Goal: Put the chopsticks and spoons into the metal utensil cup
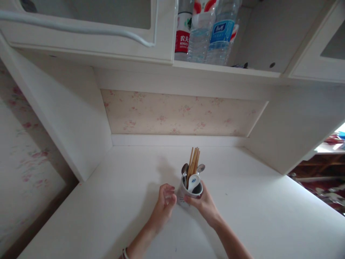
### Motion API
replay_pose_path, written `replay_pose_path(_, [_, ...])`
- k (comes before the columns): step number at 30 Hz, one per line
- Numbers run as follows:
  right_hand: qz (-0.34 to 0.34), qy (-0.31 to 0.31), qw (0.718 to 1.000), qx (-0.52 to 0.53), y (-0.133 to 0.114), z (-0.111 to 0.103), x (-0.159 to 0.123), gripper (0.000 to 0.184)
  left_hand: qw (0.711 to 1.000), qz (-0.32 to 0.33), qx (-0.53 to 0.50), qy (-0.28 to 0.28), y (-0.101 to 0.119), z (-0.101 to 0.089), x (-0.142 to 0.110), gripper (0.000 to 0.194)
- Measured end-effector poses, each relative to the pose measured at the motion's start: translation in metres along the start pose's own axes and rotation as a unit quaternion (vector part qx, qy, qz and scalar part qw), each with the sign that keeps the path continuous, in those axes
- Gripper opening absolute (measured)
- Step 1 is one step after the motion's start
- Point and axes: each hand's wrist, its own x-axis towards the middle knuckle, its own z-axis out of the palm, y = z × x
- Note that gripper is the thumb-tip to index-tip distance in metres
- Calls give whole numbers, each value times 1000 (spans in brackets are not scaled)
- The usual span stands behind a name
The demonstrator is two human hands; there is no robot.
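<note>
A white utensil holder (183,198) with dark print stands on the white desk top (107,219). In it are several wooden chopsticks (193,162), a white ceramic spoon (194,181) with a blue mark, and metal spoons, one at the left (184,168) and one at the right (201,167). My right hand (201,201) grips the holder from the right, thumb across its front near the rim. Just left of the holder, my left hand (166,199) is held with fingers curved and apart from the thumb, holding nothing. A band (124,253) circles my left wrist.
Above the desk hangs a white cabinet with a long handle (81,29). Plastic bottles (202,34) stand on its open shelf. Side panels (64,118) close in left and right, with a flowered wall (175,113) behind. Cluttered shelving (320,176) lies beyond the right edge.
</note>
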Motion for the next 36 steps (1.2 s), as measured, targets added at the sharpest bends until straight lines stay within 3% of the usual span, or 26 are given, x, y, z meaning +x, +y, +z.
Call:
replay_pose_path(6, [-11,144,987,-70,-1,-68,60,65,998,-66,21,0,6,3,2,50])
replay_pose_path(10, [-26,186,976,-111,-7,-106,91,64,996,-87,18,-14,6,4,3,38])
replay_pose_path(14, [-35,201,969,-141,-4,-129,107,63,990,-115,72,-27,3,2,5,19])
replay_pose_path(20, [-6,208,966,-152,16,-144,109,65,982,-133,109,-78,6,0,4,22])
replay_pose_path(25, [3,224,962,-157,24,-145,103,72,981,-142,108,-74,8,0,5,24])
replay_pose_path(30, [27,186,970,-152,27,-147,99,66,976,-157,119,-87,6,-1,9,23])
replay_pose_path(36, [37,226,961,-154,43,-144,95,65,974,-162,136,-84,8,-4,12,33])
